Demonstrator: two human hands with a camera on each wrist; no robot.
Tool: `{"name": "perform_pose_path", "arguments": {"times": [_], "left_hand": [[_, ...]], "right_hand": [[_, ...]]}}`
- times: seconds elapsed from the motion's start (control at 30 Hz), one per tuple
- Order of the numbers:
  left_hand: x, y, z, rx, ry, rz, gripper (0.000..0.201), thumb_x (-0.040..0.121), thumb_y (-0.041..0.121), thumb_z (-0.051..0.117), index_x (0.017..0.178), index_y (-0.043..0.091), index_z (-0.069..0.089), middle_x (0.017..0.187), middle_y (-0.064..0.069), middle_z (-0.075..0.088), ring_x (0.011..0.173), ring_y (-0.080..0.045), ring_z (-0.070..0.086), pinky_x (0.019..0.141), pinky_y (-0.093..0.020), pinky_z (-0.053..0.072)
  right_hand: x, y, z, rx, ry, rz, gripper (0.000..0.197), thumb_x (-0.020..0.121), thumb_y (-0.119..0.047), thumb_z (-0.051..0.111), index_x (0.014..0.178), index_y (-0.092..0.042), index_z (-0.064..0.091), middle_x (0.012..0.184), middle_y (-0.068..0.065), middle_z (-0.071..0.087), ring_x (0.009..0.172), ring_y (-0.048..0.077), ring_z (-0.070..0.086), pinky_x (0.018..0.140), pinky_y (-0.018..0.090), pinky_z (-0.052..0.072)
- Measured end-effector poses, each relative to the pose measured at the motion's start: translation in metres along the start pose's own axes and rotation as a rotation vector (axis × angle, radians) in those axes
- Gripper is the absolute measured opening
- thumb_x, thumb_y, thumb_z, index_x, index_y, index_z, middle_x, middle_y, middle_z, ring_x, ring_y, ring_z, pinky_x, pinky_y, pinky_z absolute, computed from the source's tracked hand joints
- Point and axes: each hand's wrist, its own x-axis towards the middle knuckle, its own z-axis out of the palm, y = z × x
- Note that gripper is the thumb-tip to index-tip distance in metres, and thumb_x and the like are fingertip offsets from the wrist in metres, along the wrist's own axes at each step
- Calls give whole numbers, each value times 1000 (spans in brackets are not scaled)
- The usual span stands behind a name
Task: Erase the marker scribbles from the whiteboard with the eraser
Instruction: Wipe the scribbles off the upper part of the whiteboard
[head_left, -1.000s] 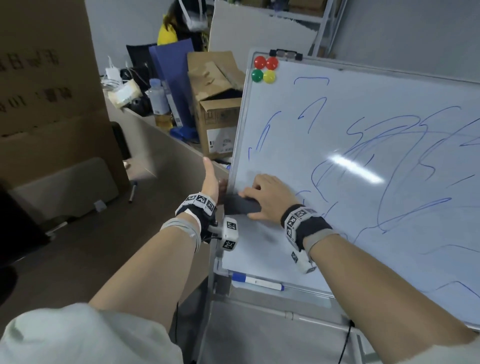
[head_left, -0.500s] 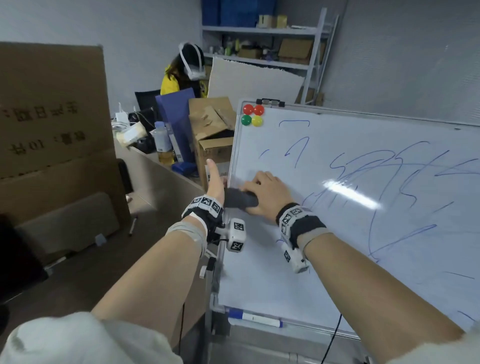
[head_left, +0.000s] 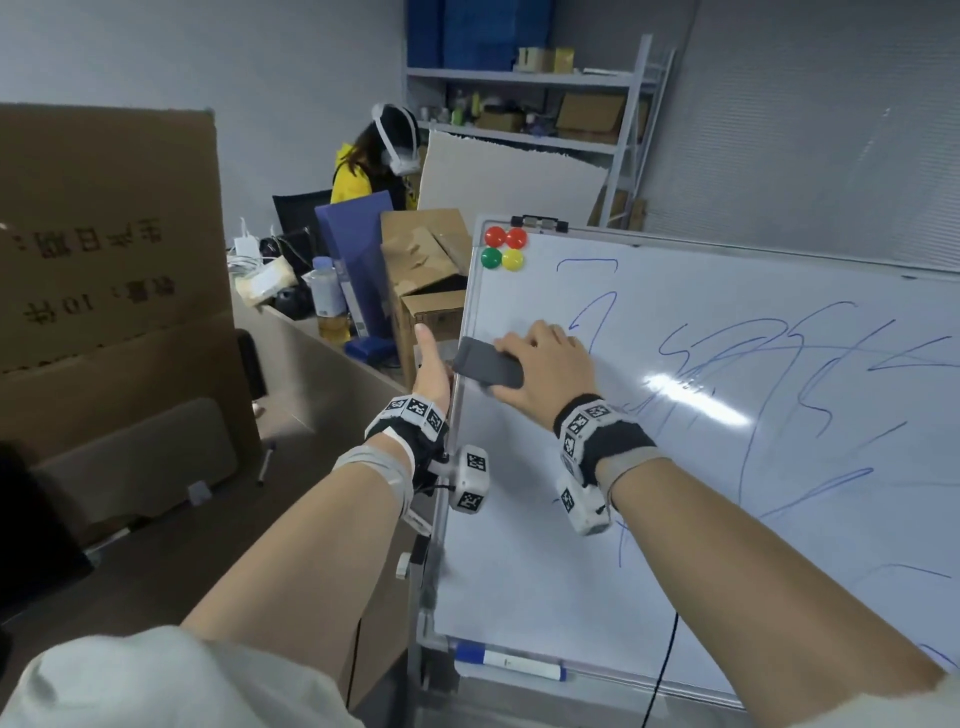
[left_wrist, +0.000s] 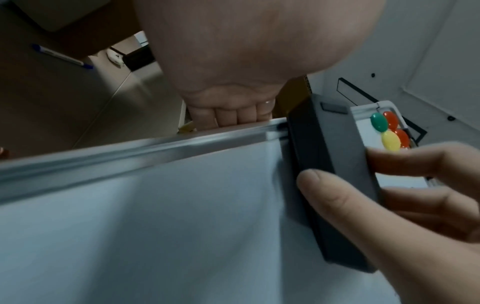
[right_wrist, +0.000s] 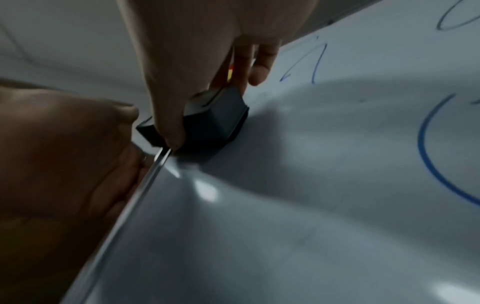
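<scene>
The whiteboard (head_left: 545, 582) stands tilted on its stand, with blue marker scribbles (head_left: 727, 353) across its middle and right. My right hand (head_left: 550, 369) grips the dark grey eraser (head_left: 488, 366) between thumb and fingers and presses it flat on the board, hard against the left frame below the magnets. The right wrist view shows the eraser (right_wrist: 215, 121) on the surface beside a blue stroke (right_wrist: 315, 61). My left hand (head_left: 431, 379) holds the board's left frame; its fingers (left_wrist: 231, 116) curl behind the metal edge (left_wrist: 130, 152), thumb pointing up.
Several coloured magnets (head_left: 504, 247) sit in the board's top left corner. A blue-capped marker (head_left: 511, 662) lies in the bottom tray. Left of the board are an open cardboard box (head_left: 426, 280), a cluttered desk (head_left: 291, 332), a large cardboard sheet (head_left: 104, 249) and a seated person (head_left: 363, 176).
My right hand has slid the eraser up along the left edge, and the blue strokes near that edge are gone. The left hand has kept its hold on the frame. The view has tilted upward.
</scene>
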Motion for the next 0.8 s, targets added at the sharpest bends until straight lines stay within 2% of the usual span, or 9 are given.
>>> {"name": "perform_pose_path", "arguments": {"times": [0.1,0.2,0.27,0.37,0.43,0.47,0.63,0.7,0.8], "left_hand": [[36,-8,4,67,-1,-17,150,27,109,19,127,5,61,120,-19,67,108,-38,65,108,-47,39],[27,3,9,131,15,4,138,37,107,25,137,16,53,136,-10,60,121,-35,58,111,-50,36],[-1,19,19,165,14,79,114,55,93,30,135,15,56,130,-9,63,118,-33,58,112,-48,36],[-45,47,28,309,48,249,73,91,63,36,136,8,52,135,-16,57,123,-36,53,110,-37,35],[-39,45,30,390,121,275,60,101,49,34,135,1,51,136,-20,55,127,-36,51,107,-36,36],[-36,42,31,383,137,278,59,103,46,33,133,0,52,135,-20,55,126,-36,51,107,-36,36],[-34,34,53,377,228,295,52,105,42,30,127,1,55,128,-22,60,122,-38,54,101,-36,38],[-35,33,59,403,264,296,52,105,41,29,126,1,56,129,-22,60,123,-38,53,102,-36,37],[-35,30,55,408,284,312,53,105,41,27,126,2,55,129,-21,59,123,-38,53,104,-37,36]], "right_hand": [[7,30,-13,32,140,321,51,79,-53,66,118,-23,51,109,6,51,98,29,51,76,39,46],[3,57,-24,87,270,668,56,82,-52,65,120,-15,44,115,11,48,102,34,50,63,39,43],[2,54,-21,80,233,647,58,84,-52,64,123,-14,43,117,12,47,103,34,50,63,37,42],[-1,30,-8,45,65,352,56,84,-54,63,123,-21,44,118,7,47,105,29,48,66,37,49],[-5,27,-4,-41,54,265,52,85,-53,62,122,-22,45,117,6,47,104,28,47,64,36,48],[-6,32,-9,-56,86,313,52,85,-52,62,122,-20,45,117,7,48,104,29,47,64,36,46],[-21,95,-34,17,301,842,61,86,-53,60,128,-12,41,119,15,47,107,37,49,61,39,40],[-20,100,-35,26,319,889,60,86,-51,61,128,-13,41,120,15,47,108,38,48,62,40,43],[-12,78,-27,90,296,711,53,84,-49,64,124,-19,45,118,12,47,107,34,45,67,41,49]]}}
